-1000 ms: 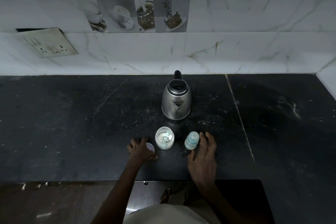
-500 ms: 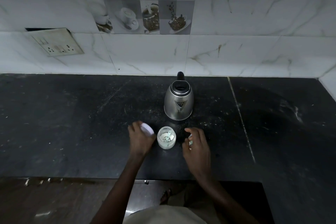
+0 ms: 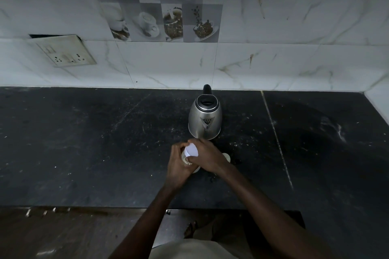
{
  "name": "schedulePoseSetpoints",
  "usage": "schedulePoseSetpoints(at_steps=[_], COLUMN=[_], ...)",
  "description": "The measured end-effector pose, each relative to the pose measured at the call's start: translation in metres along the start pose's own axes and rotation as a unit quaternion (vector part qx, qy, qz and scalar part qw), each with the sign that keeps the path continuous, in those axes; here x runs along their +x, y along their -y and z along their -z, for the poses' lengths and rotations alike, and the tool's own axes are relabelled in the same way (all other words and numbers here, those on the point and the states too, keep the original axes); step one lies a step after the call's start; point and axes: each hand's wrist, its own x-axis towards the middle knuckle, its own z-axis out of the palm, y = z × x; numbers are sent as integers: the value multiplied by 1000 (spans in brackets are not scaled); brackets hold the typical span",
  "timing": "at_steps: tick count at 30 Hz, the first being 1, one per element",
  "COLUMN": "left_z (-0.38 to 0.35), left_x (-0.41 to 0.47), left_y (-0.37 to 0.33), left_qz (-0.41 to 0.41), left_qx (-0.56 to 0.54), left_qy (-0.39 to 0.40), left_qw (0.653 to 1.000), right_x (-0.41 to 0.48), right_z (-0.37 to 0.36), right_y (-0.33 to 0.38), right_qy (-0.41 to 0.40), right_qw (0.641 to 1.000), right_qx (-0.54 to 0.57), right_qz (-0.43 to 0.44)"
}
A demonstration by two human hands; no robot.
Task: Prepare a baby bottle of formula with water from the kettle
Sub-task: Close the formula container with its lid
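A steel kettle (image 3: 205,121) with a black lid and handle stands on the black counter (image 3: 105,143). Just in front of it both my hands close around the small glass formula jar (image 3: 185,159). A white lid (image 3: 192,149) sits on top of the jar, tilted toward me. My left hand (image 3: 179,167) wraps the jar from the left. My right hand (image 3: 208,159) reaches across from the right with its fingers on the lid. The baby bottle (image 3: 227,156) stands behind my right hand, and only a pale edge of it shows.
A white marble-tile wall (image 3: 273,59) rises behind the counter. It carries a switch and socket plate (image 3: 65,52) at the left. The counter's front edge (image 3: 105,206) runs below my arms, and wooden cabinets hang above.
My left hand has brought the white lid from beside the open jar onto its top. My right hand has left the baby bottle and moved left onto the jar.
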Motion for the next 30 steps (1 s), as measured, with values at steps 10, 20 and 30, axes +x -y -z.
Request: schedulePoseSetpoints(at_steps=[10,20,30], left_z=[-4,0,-2], left_x=[-6,-21,-14], left_y=[32,47,52], left_qz=[64,35,40], left_qx=[43,76,107], left_qy=[59,120,144], left_qw=[995,989,983], right_x=[0,-28,-24], right_z=[-21,-42,-29], right_y=[-3,-3,7], right_qy=[30,5,37], right_qw=[992,973,975], right_qx=[-116,-232,-210], right_qz=[34,21,-64])
